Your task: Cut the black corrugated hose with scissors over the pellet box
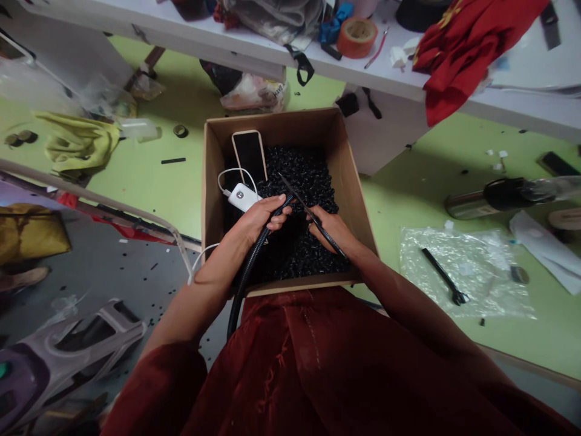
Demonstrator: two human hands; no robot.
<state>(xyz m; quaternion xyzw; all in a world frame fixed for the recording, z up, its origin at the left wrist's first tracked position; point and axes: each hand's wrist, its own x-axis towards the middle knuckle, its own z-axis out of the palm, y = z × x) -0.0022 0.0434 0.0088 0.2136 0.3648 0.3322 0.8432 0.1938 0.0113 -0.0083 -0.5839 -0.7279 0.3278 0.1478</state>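
My left hand [272, 212] is closed around a black corrugated tube [252, 260]. The tube's end pokes out past my fingers, and its length runs down over the box's near edge. In my right hand [331, 229] is a slim dark blade tool [295, 195], its pointed tip aimed up and left, close to the tube's end. Whether it is a knife or scissors, I cannot tell. Both hands are over a cardboard box [356, 200] holding a heap of small black pieces [302, 166]. Inside it, a phone [249, 151] leans at the back left, beside a white power bank [242, 197] with a cable.
A purple-grey plastic chair [104, 339] stands at lower left. Right of the box lie a clear plastic bag [490, 248], a black strip-like part [440, 275] and a bottle [472, 203]. A shelf [399, 79] crosses above, bearing orange tape [357, 37] and red cloth [467, 48].
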